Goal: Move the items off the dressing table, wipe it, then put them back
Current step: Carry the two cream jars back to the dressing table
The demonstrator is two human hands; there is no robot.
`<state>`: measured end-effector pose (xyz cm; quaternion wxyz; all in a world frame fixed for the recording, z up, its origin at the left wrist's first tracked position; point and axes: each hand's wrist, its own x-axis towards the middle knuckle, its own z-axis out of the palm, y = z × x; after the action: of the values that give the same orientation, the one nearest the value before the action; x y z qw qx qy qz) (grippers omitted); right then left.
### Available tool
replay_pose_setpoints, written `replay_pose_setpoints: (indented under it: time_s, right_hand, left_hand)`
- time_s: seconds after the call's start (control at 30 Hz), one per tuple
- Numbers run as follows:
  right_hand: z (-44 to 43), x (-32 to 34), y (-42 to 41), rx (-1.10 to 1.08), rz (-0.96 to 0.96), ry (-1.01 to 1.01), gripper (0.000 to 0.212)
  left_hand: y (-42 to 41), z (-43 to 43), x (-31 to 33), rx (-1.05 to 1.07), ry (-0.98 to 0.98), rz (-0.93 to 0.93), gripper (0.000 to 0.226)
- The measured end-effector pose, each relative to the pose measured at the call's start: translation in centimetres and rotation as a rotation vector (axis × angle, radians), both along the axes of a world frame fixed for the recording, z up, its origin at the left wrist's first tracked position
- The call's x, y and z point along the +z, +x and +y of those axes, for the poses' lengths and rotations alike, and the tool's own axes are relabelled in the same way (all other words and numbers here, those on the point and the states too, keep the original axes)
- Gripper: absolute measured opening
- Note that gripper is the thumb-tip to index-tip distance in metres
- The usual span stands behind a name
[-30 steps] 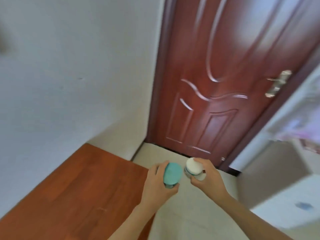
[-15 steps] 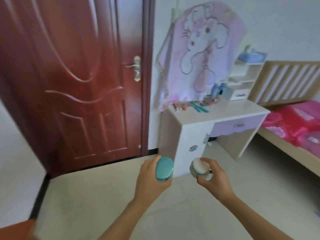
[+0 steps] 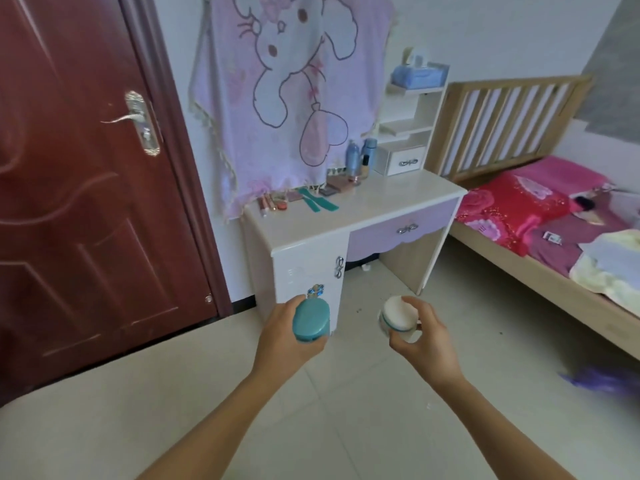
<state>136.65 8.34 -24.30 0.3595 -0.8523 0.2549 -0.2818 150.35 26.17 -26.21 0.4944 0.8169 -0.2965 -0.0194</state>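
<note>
**Bottle and jar held before the dressing table**

A teal oval-capped plastic bottle (image 3: 311, 319) is standing in the gripping left hand (image 3: 287, 341), cap facing the camera, long axis running down into the fist. A white round jar with a teal band (image 3: 398, 318), lid tilting up-left, is sitting in the curled fingers of the right hand (image 3: 427, 344). Both are hovering near the white-and-lilac dressing table (image 3: 398, 202).

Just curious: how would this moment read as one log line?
left hand holds teal jar | right hand holds white jar | dressing table: cosmetics at back
</note>
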Motion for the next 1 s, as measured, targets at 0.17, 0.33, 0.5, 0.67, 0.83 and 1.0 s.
replay_pose_setpoints:
  time_s: [0.17,0.33,0.5,0.67,0.83,1.0]
  right_hand:
    - [-3.1,-1.8,3.4,0.002,0.037,0.013,0.054]
    - [-8.7,0.4,8.3,-0.075,0.010,0.002,0.052]
    - [-14.2,2.8,13.1,-0.185,-0.016,-0.038,0.051]
    - [-16.9,-0.3,14.6,-0.238,0.085,0.000,0.050]
    - [-23.2,-1.9,15.0,-0.306,0.108,0.011,0.049]
    - [-32.8,-2.2,16.9,-0.311,0.048,0.018,0.049]
  left_hand:
    - [6.0,-3.3,-0.2,0.006,-0.006,0.002,0.064]
    - [13.6,-8.0,0.9,-0.002,-0.004,0.016,0.072]
    - [20.3,-13.7,3.1,0.005,-0.094,-0.018,0.070]
    - [23.6,-18.7,2.0,-0.023,-0.099,0.038,0.069]
    - [24.8,-25.0,-0.5,-0.106,-0.025,0.087,0.068]
    - [26.7,-34.1,-0.6,-0.124,-0.017,0.055,0.071]
